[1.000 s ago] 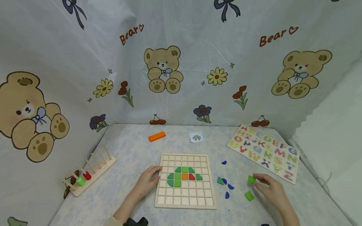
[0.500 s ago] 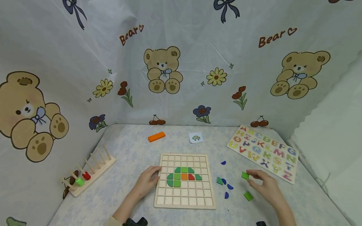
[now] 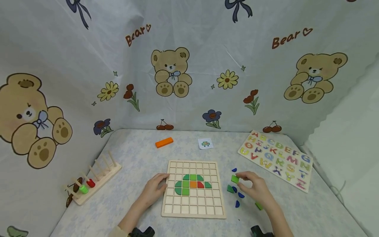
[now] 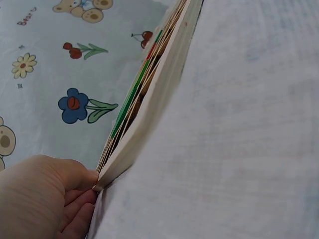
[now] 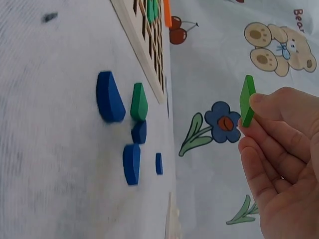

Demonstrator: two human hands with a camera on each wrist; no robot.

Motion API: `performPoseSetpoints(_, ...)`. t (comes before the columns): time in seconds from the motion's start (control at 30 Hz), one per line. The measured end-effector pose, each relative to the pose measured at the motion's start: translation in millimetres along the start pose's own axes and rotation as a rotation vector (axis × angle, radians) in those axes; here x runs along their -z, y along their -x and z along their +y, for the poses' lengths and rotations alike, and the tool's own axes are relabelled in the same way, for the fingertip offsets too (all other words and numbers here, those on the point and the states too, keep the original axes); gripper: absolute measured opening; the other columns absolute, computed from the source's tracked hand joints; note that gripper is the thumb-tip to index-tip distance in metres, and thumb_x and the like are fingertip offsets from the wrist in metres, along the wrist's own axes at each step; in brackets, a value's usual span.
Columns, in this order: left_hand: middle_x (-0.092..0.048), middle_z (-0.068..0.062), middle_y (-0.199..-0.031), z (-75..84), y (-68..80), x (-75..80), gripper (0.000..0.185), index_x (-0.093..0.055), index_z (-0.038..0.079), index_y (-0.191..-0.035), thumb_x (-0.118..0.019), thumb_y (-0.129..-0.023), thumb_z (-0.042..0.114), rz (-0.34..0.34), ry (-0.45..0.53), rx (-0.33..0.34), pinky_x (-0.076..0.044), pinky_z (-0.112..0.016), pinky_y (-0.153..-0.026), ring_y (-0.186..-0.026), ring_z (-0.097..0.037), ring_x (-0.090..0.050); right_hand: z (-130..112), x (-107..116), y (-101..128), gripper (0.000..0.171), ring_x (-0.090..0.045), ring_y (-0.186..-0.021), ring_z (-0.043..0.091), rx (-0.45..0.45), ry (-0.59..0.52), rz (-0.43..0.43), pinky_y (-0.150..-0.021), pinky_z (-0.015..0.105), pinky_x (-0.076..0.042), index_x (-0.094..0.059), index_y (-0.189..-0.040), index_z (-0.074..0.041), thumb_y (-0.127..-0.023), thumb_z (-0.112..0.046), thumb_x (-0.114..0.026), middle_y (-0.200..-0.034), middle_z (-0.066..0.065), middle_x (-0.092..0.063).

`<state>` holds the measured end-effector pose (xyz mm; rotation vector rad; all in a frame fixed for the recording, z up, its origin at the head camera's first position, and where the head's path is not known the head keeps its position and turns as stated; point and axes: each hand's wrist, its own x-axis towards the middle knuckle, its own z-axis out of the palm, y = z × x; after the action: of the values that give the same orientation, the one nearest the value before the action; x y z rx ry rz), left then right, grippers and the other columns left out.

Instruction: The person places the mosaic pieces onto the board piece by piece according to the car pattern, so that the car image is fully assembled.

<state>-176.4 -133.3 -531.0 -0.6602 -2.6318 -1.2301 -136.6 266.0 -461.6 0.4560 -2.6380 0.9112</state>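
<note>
A wooden grid board point(image 3: 193, 210) lies on the table in the head view, with green, orange and red tiles set in its middle rows. My left hand point(image 3: 156, 189) rests on the board's left edge, and in the left wrist view the fingers point(image 4: 75, 209) press against that edge point(image 4: 149, 104). My right hand point(image 3: 255, 188) pinches a light green square tile point(image 3: 235, 179) just right of the board, above loose pieces; the same tile point(image 5: 246, 101) shows between thumb and fingers in the right wrist view.
Blue pieces point(image 3: 240, 195) and a dark green piece point(image 3: 230, 189) lie right of the board, with another light green tile point(image 3: 259, 206) by my wrist. An alphabet puzzle point(image 3: 276, 159) sits far right, a peg rack point(image 3: 94, 177) at left, an orange block point(image 3: 164, 142) and a card point(image 3: 205, 144) behind.
My right hand has carried the green tile leftward from near the alphabet puzzle toward the board's right edge. The left hand has stayed on the board.
</note>
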Motion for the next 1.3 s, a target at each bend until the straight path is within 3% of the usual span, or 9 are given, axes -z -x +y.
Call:
performPoseSetpoints(0.3,-0.057,-0.008,-0.126,-0.1,-0.3,0.5,0.039,-0.058,0.002,-0.127,-0.064,-0.089,0.004,-0.002,0.013,-0.002,-0.041,-0.044,-0.098,-0.12,-0.024,-0.05,-22,-28,-22,0.03,-0.06,-0.092,0.018,0.11,-0.1,-0.054,-0.077,0.039,-0.052,-0.068,-0.106,-0.007,-0.078,-0.002,-0.076,-0.102,-0.003,-0.065)
performPoseSetpoints(0.57,-0.056,-0.005,-0.126,-1.5,-0.7,0.5,0.039,-0.058,0.005,-0.128,-0.064,-0.089,0.005,-0.004,0.015,0.02,-0.041,-0.043,-0.098,-0.12,-0.022,-0.05,-42,-48,-36,0.027,-0.059,-0.093,0.023,0.131,-0.159,-0.14,-0.078,0.044,-0.052,-0.067,-0.107,-0.005,-0.08,-0.005,-0.074,-0.102,0.0,-0.065)
performPoseSetpoints(0.77,-0.056,-0.006,-0.127,-2.3,-1.2,0.5,0.039,-0.058,0.004,-0.128,-0.063,-0.09,0.005,-0.01,0.026,0.015,-0.041,-0.044,-0.098,-0.12,-0.023,-0.05,-54,-60,-39,0.027,-0.058,-0.094,0.026,0.134,-0.212,-0.19,-0.078,0.045,-0.051,-0.067,-0.108,-0.005,-0.082,-0.006,-0.073,-0.104,-0.001,-0.063)
performPoseSetpoints(1.07,-0.055,-0.005,-0.128,-2.5,-1.8,-0.2,0.039,-0.058,0.006,-0.129,-0.063,-0.09,0.006,-0.008,0.02,0.021,-0.041,-0.043,-0.098,-0.121,-0.022,-0.05,-63,-76,-41,0.026,-0.06,-0.09,0.024,0.244,-0.223,-0.21,-0.075,0.04,-0.053,-0.067,-0.106,-0.006,-0.081,-0.004,-0.073,-0.103,0.0,-0.065)
performPoseSetpoints(1.3,-0.055,-0.005,-0.128,-1.8,-0.3,-0.3,0.039,-0.058,0.007,-0.129,-0.063,-0.09,0.006,-0.007,0.015,0.03,-0.04,-0.042,-0.1,-0.122,-0.021,-0.048,-66,-84,-39,0.025,-0.06,-0.089,0.022,0.216,-0.251,-0.268,-0.075,0.039,-0.053,-0.068,-0.106,-0.009,-0.082,-0.007,-0.072,-0.101,-0.002,-0.064)
